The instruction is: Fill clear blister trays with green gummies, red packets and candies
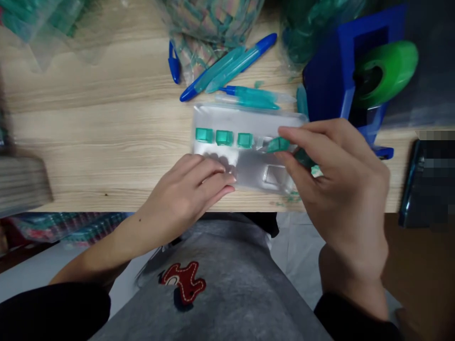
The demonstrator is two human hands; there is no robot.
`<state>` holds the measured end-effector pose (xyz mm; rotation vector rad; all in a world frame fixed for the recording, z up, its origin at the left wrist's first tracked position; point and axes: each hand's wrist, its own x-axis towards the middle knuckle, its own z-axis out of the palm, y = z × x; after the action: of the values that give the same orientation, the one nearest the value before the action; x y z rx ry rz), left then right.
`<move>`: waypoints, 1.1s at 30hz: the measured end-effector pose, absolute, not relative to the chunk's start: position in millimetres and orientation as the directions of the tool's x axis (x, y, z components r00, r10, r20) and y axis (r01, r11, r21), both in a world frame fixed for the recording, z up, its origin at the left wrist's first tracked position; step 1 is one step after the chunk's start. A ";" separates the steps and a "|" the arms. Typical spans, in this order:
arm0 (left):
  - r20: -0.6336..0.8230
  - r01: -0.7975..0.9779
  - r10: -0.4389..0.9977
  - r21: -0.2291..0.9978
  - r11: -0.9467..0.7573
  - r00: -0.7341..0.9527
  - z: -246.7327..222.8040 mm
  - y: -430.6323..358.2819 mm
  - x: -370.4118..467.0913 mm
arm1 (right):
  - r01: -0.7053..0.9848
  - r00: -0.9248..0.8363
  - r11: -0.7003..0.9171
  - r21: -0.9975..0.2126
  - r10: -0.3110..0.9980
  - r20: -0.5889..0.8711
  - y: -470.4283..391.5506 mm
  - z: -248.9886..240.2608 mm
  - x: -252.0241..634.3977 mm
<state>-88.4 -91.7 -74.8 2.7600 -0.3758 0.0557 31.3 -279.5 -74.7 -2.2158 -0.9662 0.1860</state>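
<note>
A clear plastic tray [249, 163] with moulded square pockets lies near the table's front edge. Three green translucent blocks [224, 138] sit in a row along it, from its left side to the middle. My left hand [194, 187] is closed on the tray's front left part, fingers close together over the edge. Between thumb and forefinger of my right hand [337, 161] is another green block [278, 144], tilted, just above the right end of that row. More green pieces show partly under the curled fingers of this hand; the palm hides the rest.
Behind the tray lie several blue-and-turquoise pens [241, 61] and a loose blue cap [174, 64]. Bags of small coloured pieces [216, 21] stand at the back. A blue tape dispenser [330, 71] with green tape [394, 71] is on the right, a dark phone-like object [408, 189] beyond it.
</note>
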 end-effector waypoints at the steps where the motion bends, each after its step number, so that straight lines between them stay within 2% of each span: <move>1: 0.087 -0.260 -0.245 0.355 -0.898 0.966 -75.4 -92.0 -88.7 | 0.625 0.685 -0.478 -0.618 0.715 0.139 -275.6 -73.9 34.5; 6: 0.092 -0.238 -0.220 0.408 -0.881 0.971 -79.2 -93.2 -89.4 | 0.657 0.676 -0.515 -0.550 0.725 0.129 -269.0 -69.7 37.4; 12: 0.134 -0.272 -0.238 0.415 -0.868 0.962 -83.5 -92.3 -90.8 | 0.672 0.626 -0.527 -0.520 0.780 0.019 -273.7 -60.6 33.6; 17: 0.127 -0.264 -0.232 0.418 -0.869 0.964 -83.1 -92.7 -90.4 | 0.651 0.670 -0.586 -0.483 0.743 0.002 -260.9 -61.6 30.1; 20: 0.121 -0.265 -0.237 0.408 -0.874 0.964 -83.0 -93.3 -90.7 | 0.625 0.671 -0.618 -0.477 0.738 -0.076 -254.3 -63.2 31.6; 22: 0.120 -0.266 -0.237 0.402 -0.876 0.964 -83.4 -93.7 -91.6 | 0.597 0.663 -0.610 -0.521 0.741 -0.109 -256.4 -62.8 35.6; 25: 0.121 -0.266 -0.237 0.418 -0.869 0.964 -84.2 -92.9 -91.9 | 0.499 0.677 -0.553 -0.667 0.730 -0.098 -270.5 -60.1 43.3; 29: 0.066 -0.259 -0.262 0.501 -0.826 0.963 -82.2 -86.9 -86.5 | 0.152 0.708 -0.460 -0.875 0.669 -0.229 -291.6 -54.9 44.5; 31: 0.014 -0.258 -0.293 0.519 -0.815 0.956 -80.1 -83.6 -82.1 | -0.029 0.727 -0.372 -0.928 0.629 -0.275 -295.8 -54.2 40.6; 33: -0.014 -0.265 -0.315 0.506 -0.821 0.949 -78.5 -82.0 -78.6 | -0.110 0.760 -0.292 -0.950 0.591 -0.269 -296.8 -55.8 36.8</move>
<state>-78.6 -82.0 -78.5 2.5839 -0.4119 -0.1314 36.8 -296.8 -55.8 -1.7423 -0.3794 0.7174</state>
